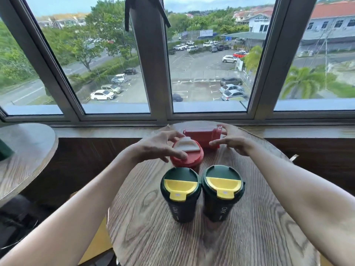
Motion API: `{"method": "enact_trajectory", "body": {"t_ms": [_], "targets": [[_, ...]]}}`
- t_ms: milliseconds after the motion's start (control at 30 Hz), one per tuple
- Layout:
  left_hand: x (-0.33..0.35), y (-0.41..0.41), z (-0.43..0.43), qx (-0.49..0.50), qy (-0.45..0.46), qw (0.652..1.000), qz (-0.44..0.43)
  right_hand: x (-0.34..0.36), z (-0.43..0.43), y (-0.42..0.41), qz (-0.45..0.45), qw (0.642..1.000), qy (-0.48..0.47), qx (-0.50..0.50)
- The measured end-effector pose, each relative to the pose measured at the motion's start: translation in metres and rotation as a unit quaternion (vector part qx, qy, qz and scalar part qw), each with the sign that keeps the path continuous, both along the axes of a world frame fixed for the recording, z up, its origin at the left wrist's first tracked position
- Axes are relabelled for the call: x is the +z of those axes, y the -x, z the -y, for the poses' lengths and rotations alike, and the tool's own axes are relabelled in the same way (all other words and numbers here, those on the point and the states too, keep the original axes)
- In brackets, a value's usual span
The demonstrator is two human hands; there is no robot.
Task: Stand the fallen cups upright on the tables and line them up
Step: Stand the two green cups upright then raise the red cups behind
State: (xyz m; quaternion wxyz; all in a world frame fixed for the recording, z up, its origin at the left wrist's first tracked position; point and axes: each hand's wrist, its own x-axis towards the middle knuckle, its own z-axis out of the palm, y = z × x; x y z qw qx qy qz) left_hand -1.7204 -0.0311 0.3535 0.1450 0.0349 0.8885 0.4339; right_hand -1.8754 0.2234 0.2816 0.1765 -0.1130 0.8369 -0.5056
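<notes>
Two dark green cups with yellow lids stand upright side by side on the round wooden table (249,237): the left one (180,192) and the right one (222,191). Behind them a red cup with a white lid flap (189,154) stands upright. My left hand (163,145) hovers over its lid, fingers spread, fingertips touching the lid's rim. Farther back a second red cup (199,136) lies on its side, lid end to the right. My right hand (232,140) curls around that lid end, thumb in front, fingers behind.
A second round wooden table (28,150) stands at the left with part of a dark green object (4,150) at its edge. A window sill and large window run behind both tables. Dark seating shows at the lower left.
</notes>
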Motion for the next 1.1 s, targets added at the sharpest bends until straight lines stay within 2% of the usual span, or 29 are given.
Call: {"method": "enact_trajectory", "body": {"t_ms": [100, 233, 367, 500, 667, 867, 1100], "targets": [[0.004, 0.006, -0.002, -0.012, 0.019, 1.000, 0.009, 0.001, 0.005, -0.009, 0.020, 0.998, 0.057, 0.013], [0.011, 0.011, -0.006, -0.024, 0.025, 0.999, 0.009, 0.009, 0.005, -0.020, 0.018, 0.998, 0.058, 0.005], [0.024, 0.012, -0.011, -0.042, 0.072, 0.996, -0.021, 0.043, 0.010, -0.038, -0.047, 0.997, -0.059, -0.026], [0.029, 0.010, -0.011, -0.053, 0.084, 0.995, -0.027, 0.078, 0.018, -0.064, -0.089, 0.978, -0.188, -0.011], [0.032, 0.008, -0.011, -0.056, 0.082, 0.995, -0.023, 0.101, 0.031, -0.095, -0.068, 0.950, -0.304, 0.025], [0.032, 0.008, -0.005, -0.059, 0.077, 0.995, -0.013, 0.109, 0.037, -0.111, -0.049, 0.935, -0.348, 0.043], [0.030, 0.008, 0.001, -0.058, 0.061, 0.996, 0.010, 0.113, 0.033, -0.109, 0.010, 0.935, -0.350, 0.057]]}}
